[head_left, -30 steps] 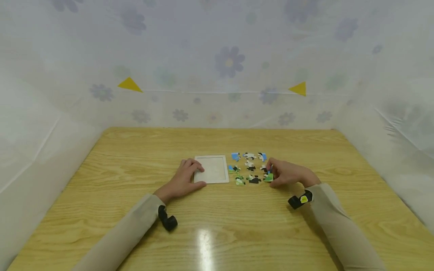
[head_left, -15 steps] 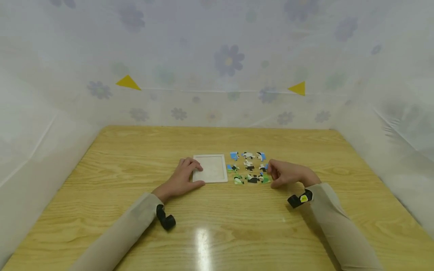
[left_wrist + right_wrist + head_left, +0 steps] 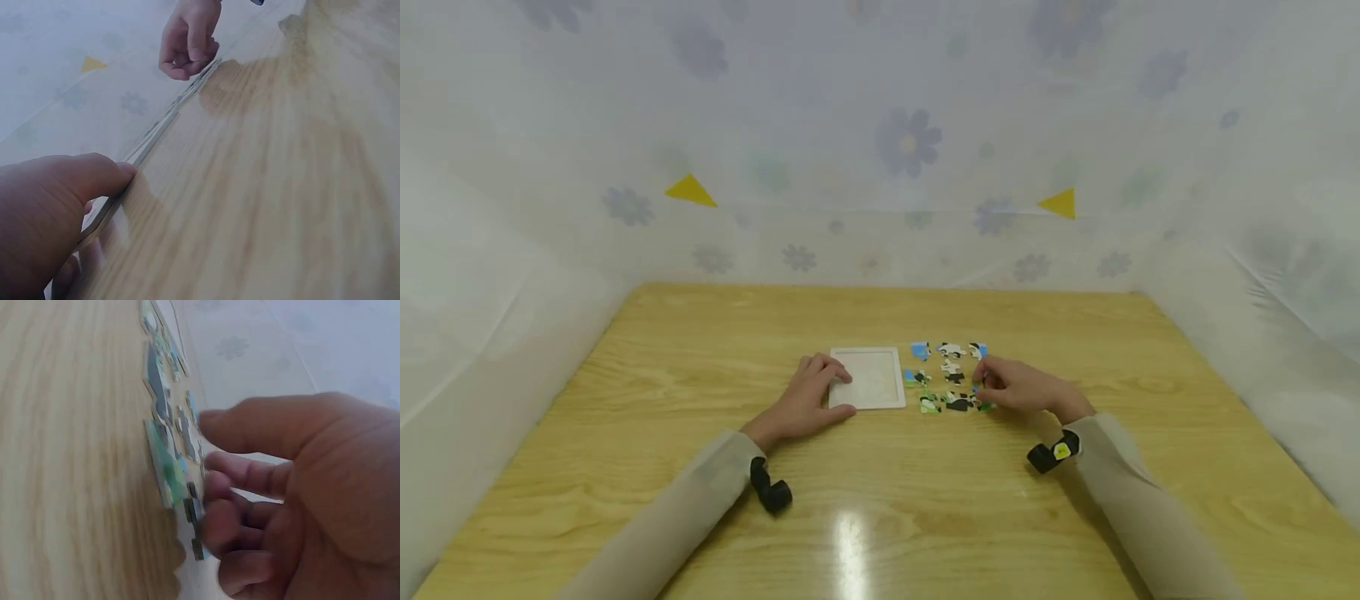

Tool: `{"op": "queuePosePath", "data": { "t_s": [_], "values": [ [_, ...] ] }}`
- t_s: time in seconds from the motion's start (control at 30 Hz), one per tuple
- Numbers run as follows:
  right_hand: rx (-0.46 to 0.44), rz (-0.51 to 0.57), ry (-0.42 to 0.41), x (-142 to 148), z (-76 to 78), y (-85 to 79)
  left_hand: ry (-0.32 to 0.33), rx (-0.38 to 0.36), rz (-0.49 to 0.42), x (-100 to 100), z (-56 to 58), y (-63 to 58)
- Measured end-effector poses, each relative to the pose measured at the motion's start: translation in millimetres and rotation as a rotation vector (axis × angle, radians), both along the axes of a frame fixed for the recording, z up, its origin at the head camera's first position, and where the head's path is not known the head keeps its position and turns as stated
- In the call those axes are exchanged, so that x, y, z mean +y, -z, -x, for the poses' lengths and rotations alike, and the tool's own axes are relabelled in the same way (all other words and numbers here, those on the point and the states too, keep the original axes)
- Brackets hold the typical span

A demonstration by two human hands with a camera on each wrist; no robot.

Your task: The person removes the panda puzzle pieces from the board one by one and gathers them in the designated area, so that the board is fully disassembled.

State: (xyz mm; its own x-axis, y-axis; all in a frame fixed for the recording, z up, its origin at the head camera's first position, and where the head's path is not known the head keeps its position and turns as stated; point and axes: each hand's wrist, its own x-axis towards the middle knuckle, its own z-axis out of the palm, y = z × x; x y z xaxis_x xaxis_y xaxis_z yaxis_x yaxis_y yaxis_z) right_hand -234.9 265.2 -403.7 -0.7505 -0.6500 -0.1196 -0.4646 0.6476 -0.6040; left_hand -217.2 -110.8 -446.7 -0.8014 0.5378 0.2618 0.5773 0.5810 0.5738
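Observation:
A pale square puzzle frame [image 3: 900, 379] lies flat on the table. My left hand [image 3: 805, 396] holds its left side, thumb along the near edge and fingers over the rim; the left wrist view shows that thumb [image 3: 106, 178] against the frame's edge [image 3: 153, 140]. To the right of the frame, several jigsaw pieces lie in rows, among them a blue one [image 3: 920, 350] and a black-and-white one [image 3: 957, 402]. My right hand [image 3: 1018, 385] hovers at the right column, fingers loosely bent, partly hiding pieces. In the right wrist view a green piece [image 3: 165, 472] lies beside its fingers.
The wooden table [image 3: 880, 475] reaches back to a pale flowered curtain [image 3: 850, 242], which also rises on both sides. Two yellow triangles [image 3: 692, 192] mark the curtain. Each wrist carries a black camera band [image 3: 771, 487].
My right hand drew back from the green corner piece, leaving it on the table, then moved left over the right column of pieces. The left hand has stayed on the frame.

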Motion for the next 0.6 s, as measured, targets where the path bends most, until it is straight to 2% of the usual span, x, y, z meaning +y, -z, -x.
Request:
{"op": "queuePosePath", "data": {
  "t_s": [0.2, 0.27, 0.4, 0.47, 0.53, 0.6],
  "values": [
    [0.088, 0.069, 0.119, -12, 2.6, 6.3, -0.006, -0.12, -0.065, -5, 0.7, 1.3],
    [0.106, 0.081, 0.145, -11, 2.5, 9.1, -0.02, -0.148, -0.13, -4, 2.1, 2.0],
    [0.152, 0.119, 0.179, -9, -0.2, 17.0, -0.089, -0.236, -0.324, -5, 0.7, 0.0],
    [0.179, 0.137, 0.199, -7, -2.7, 21.0, -0.107, -0.297, -0.39, -8, -1.5, -2.4],
    [0.198, 0.146, 0.229, -6, -6.6, 23.9, -0.095, -0.374, -0.395, -12, -4.4, -7.0],
    [0.224, 0.152, 0.262, -2, -11.8, 25.4, -0.049, -0.413, -0.348, -18, -5.9, -10.5]
  ]
}}
